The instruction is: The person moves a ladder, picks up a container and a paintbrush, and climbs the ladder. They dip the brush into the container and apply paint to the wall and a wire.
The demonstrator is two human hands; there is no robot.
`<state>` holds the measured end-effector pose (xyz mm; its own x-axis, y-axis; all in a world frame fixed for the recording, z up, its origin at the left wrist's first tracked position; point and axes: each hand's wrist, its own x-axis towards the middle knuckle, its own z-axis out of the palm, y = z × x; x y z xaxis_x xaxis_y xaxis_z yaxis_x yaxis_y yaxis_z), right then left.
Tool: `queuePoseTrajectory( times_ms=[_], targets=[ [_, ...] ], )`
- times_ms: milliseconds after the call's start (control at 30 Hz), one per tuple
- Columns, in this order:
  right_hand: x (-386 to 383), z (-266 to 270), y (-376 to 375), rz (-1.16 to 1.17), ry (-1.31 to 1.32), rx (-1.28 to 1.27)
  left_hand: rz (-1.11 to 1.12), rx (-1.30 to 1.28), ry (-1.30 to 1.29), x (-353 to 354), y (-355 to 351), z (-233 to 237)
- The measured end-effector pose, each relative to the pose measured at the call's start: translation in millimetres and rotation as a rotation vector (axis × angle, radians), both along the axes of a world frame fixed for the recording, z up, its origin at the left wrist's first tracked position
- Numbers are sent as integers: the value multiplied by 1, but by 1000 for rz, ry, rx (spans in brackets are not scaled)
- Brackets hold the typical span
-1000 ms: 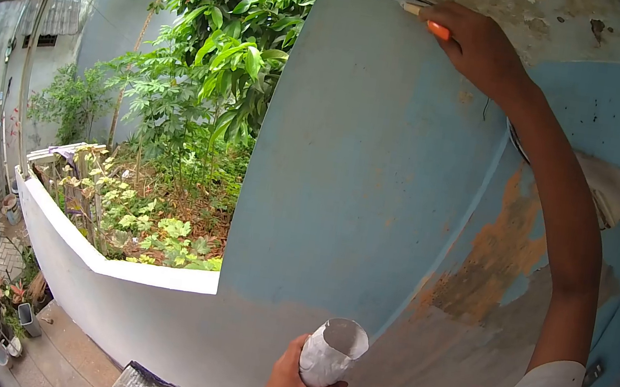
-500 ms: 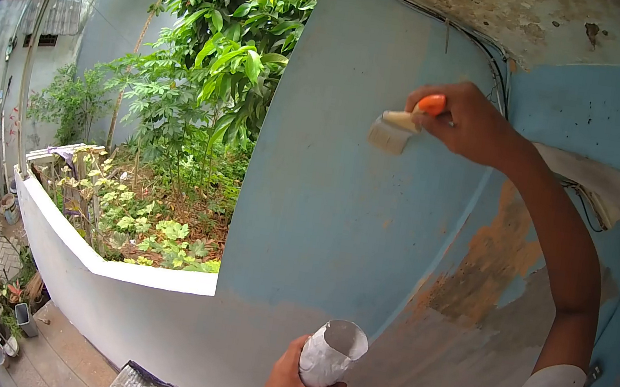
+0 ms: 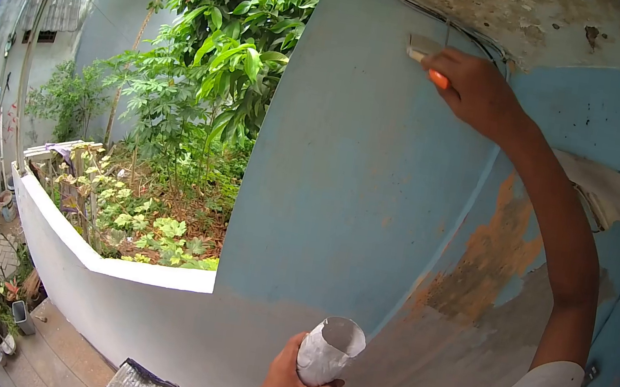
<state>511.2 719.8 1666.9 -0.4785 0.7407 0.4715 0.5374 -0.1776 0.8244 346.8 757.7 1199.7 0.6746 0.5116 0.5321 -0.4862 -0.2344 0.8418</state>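
While your left hand [image 3: 288,385] grips a white, rough-skinned cylindrical cup [image 3: 323,358] between five and six o'clock, your right hand [image 3: 480,92] holds a flat, pale-bristled brush [image 3: 422,48] with an orange-ended handle at one o'clock.
Your left fingers wrap the cup's side, leaving its mouth free and facing upward, presumably to keep any contents in; the inside is unreadable. Your right fingers close around the handle, reaching high, so the bristles sit at the faded blue-grey wall [image 3: 329,172]; whether they touch is unclear.
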Motion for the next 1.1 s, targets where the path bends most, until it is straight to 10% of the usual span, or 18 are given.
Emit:
queuePoseTrajectory(
  times_ms=[367,767,1100],
  targets=[
    [-6,-151,-62,-137,879,-564,-21,9,8,2,1,-2],
    [20,52,-23,58,20,161,-1,8,-8,-1,0,5],
    [27,-53,-47,51,214,-83,3,20,-13,-1,1,4]
  ],
)
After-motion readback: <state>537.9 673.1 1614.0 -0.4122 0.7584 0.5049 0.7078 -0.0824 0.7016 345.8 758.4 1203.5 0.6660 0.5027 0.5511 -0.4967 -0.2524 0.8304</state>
